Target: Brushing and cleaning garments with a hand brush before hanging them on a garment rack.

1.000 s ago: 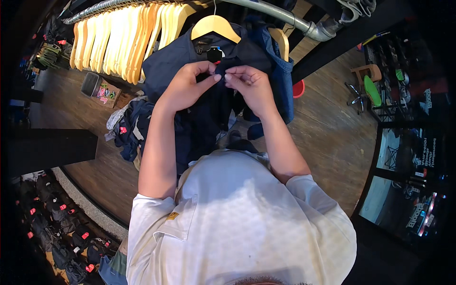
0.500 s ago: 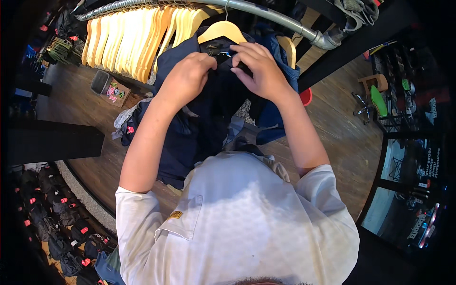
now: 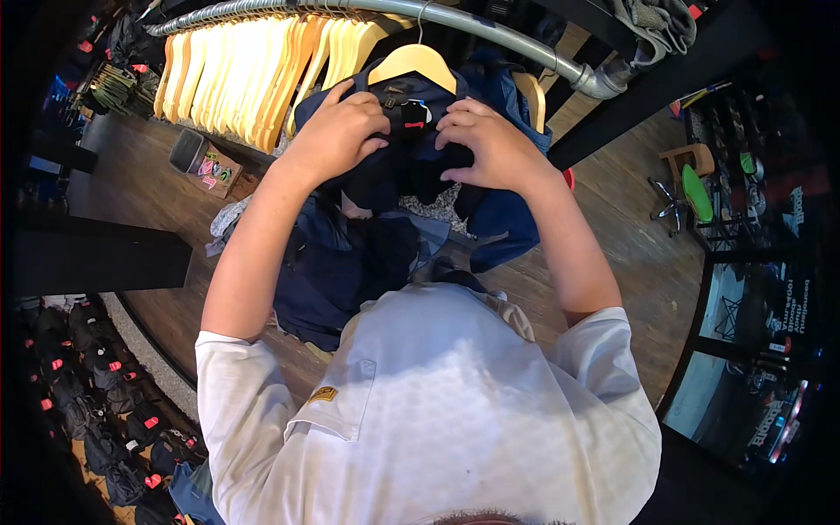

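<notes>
A dark navy jacket (image 3: 411, 166) hangs in front of me on a wooden hanger (image 3: 411, 61). Its collar is spread, baring a black tag (image 3: 414, 114) with white and red marks at the neck. My left hand (image 3: 343, 131) rests on the left side of the collar, fingers bent and apart, the index finger up along its edge. Against the right side lies my right hand (image 3: 490, 144), its thumb clear of the loosely curved fingers and dark cloth showing between. Below my left forearm sits a bunched dark blue garment (image 3: 341, 276).
Overhead a grey metal rail (image 3: 499, 33) carries a row of bare wooden hangers (image 3: 232, 74) at left. Blue denim clothing (image 3: 507, 232) hangs right of the jacket. A dark bin (image 3: 186, 150) stands on the wooden floor, and a green-backed chair (image 3: 696, 188) is at right.
My hands have moved apart from the neck of the jacket and loosened from their closed hold there. The collar lies wider and the tag now shows; the jacket's lower front has shifted.
</notes>
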The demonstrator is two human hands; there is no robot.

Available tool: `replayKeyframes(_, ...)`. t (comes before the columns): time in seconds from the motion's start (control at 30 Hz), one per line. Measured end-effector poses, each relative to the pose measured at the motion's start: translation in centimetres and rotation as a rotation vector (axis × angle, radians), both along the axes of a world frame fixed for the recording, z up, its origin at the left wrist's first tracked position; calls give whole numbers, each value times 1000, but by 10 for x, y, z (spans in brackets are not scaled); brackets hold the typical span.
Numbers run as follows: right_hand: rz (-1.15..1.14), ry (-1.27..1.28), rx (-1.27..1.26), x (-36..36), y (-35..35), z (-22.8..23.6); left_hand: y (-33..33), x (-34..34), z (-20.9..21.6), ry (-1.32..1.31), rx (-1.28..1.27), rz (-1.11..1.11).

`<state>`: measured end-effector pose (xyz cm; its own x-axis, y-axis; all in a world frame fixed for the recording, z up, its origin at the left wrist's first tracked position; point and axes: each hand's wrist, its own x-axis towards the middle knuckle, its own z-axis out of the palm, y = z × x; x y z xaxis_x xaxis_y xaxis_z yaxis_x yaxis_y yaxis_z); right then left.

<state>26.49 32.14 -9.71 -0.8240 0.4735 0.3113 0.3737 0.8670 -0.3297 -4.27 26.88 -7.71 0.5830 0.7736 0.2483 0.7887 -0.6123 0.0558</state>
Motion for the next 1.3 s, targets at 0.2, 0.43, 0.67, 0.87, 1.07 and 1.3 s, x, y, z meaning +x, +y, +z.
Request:
replayKeyframes(0.2, -48, 9, 174, 2, -4, -10, 1, 7, -2, -206, -117, -37)
replayKeyframes(0.43, -11, 142, 187, 8, -2, -16, -1, 10, 12, -378, -233, -15)
replayKeyframes(0.67, 59, 201, 50, 15, -4, 18, -7, -2, 31, -389, -413, 74)
replayKeyframes(0.87, 157, 250, 117, -15, -11, 39, 0, 24, 45, -468, -509, 122)
replayKeyframes(1.07, 23, 358, 119, -27, -21, 37, 7, 26, 29, -764, -621, 73)
replayKeyframes(1.3, -89, 415, 186, -33, -27, 23, 7, 25, 17, -914, -682, 90)
